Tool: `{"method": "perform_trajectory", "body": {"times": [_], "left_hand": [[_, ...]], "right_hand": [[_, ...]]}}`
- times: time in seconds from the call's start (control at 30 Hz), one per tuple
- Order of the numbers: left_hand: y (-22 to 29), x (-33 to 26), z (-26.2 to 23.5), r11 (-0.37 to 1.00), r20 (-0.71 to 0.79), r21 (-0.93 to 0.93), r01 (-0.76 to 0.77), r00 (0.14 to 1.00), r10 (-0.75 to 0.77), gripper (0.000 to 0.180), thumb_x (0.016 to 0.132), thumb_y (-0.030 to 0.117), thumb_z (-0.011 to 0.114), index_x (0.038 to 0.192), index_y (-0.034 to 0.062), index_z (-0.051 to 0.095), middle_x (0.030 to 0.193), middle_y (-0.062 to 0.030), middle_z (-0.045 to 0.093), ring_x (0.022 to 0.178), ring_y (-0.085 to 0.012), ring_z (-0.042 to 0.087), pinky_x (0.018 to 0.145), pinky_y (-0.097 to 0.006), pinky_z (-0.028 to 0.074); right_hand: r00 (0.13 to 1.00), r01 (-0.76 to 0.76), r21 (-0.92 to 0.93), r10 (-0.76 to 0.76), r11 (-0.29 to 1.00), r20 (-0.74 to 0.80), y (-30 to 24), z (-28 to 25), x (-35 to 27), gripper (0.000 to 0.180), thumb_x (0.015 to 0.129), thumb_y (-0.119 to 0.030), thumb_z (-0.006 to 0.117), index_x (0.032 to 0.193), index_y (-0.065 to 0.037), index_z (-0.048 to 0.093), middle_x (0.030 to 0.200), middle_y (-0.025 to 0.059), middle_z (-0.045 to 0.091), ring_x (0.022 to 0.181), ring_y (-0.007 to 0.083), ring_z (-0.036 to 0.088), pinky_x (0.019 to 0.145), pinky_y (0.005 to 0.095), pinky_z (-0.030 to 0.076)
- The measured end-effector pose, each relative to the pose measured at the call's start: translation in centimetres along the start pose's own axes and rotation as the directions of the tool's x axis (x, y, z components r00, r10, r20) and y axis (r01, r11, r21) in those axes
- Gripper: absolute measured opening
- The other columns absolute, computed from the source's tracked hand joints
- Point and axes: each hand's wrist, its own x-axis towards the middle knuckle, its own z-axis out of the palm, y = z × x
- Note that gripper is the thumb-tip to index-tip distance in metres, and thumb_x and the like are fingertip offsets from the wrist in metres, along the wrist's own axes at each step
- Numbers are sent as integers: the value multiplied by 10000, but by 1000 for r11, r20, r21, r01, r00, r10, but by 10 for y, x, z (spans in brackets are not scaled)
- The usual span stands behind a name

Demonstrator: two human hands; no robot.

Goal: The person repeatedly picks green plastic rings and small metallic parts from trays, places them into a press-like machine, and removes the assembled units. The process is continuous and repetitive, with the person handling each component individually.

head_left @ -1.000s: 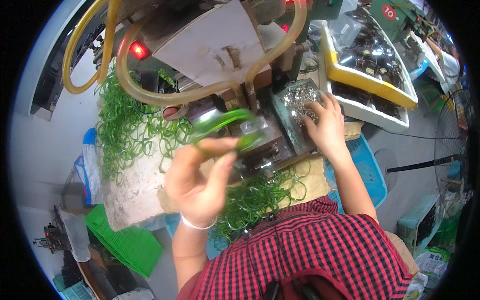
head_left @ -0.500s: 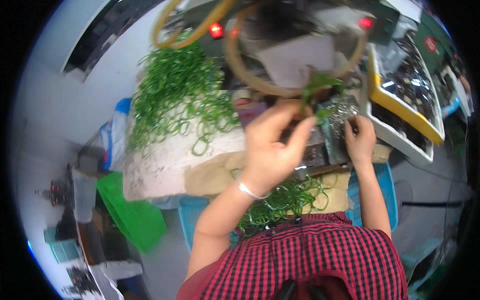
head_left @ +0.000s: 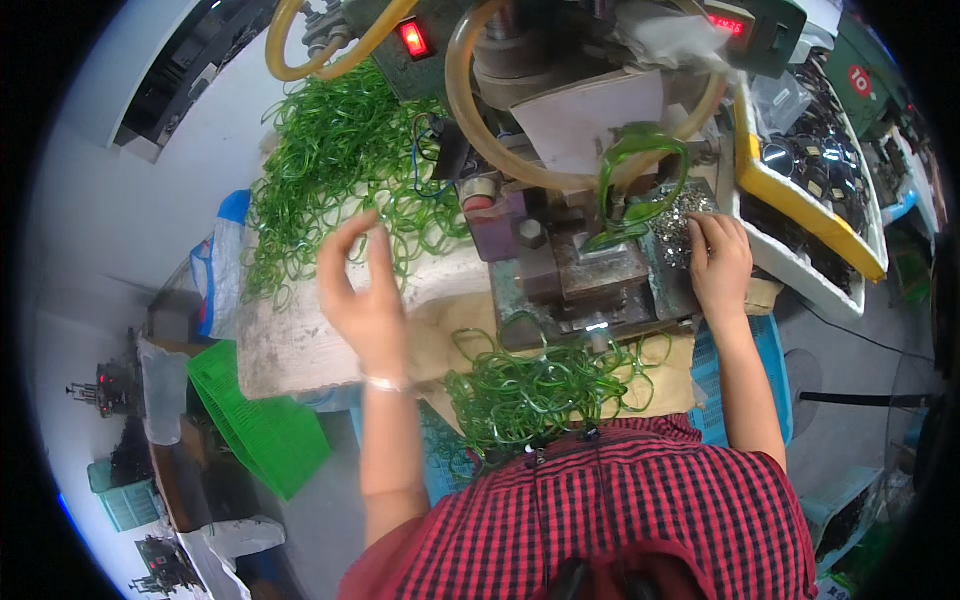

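We looked down from head height over a workspace where a person sat at a green-and-grey press machine (head_left: 600,270). We saw the left hand (head_left: 365,295) raised over the pale table (head_left: 290,350), slightly blurred, its grip wide, with thumb and fingers spread apart. A light bracelet (head_left: 385,383) circled that wrist. We found the right hand (head_left: 722,268) at the other side of the machine, fingers curled down onto small shiny pieces (head_left: 670,235) scattered on a metal tray; we could not tell whether its grip had closed on any of them.

Between the hands, nearer the right one, we saw a glossy green ring (head_left: 612,238) standing tilted on the machine, its lower edge by a metal block and its upper part in front of a white card (head_left: 590,125). We noticed a large heap of green rings (head_left: 335,150) on the table beyond the left hand, and a smaller pile of green rings (head_left: 540,390) at the near edge, close to the person's red-and-black checked clothing (head_left: 610,510). A yellowish hose (head_left: 462,100) looped above the machine, near a lit red switch (head_left: 413,39). To the right we saw a foam box with a yellow edge (head_left: 815,225), filled with dark items
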Motion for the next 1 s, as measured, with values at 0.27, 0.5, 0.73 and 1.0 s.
{"method": "perform_trajectory", "body": {"times": [0.27,0.5,0.73,1.0], "left_hand": [[-86,56,65,675,395,723,-151,891,-224,194,820,193,678,990,101,690,871,-125,706,796,-332,677,684,-443,516],[-152,29,40,596,446,766,-242,867,-221,227,829,246,676,1042,172,702,805,-130,704,768,-323,678,660,-430,521],[-144,21,-6,949,347,297,104,914,-209,240,929,205,586,1104,68,676,816,-101,708,682,-214,671,603,-317,528],[-104,-18,-8,763,273,-368,531,846,-458,382,945,119,591,1291,-2,485,954,-135,666,815,-204,661,667,-312,555]], "right_hand": [[974,-224,338,194,914,121,-36,10,22,174,851,-118,678,1014,-60,701,901,154,692,810,305,663,730,358,505],[933,-344,195,311,919,181,-13,-26,-12,194,907,-103,596,1089,-40,617,913,191,687,837,344,676,741,373,518],[931,-357,301,308,884,197,-8,-58,-20,101,880,-26,601,967,-1,646,917,136,684,867,236,668,783,315,502],[960,-275,661,164,699,226,-83,-23,34,130,802,-49,682,926,-9,674,867,117,697,814,211,675,767,306,511]]}}
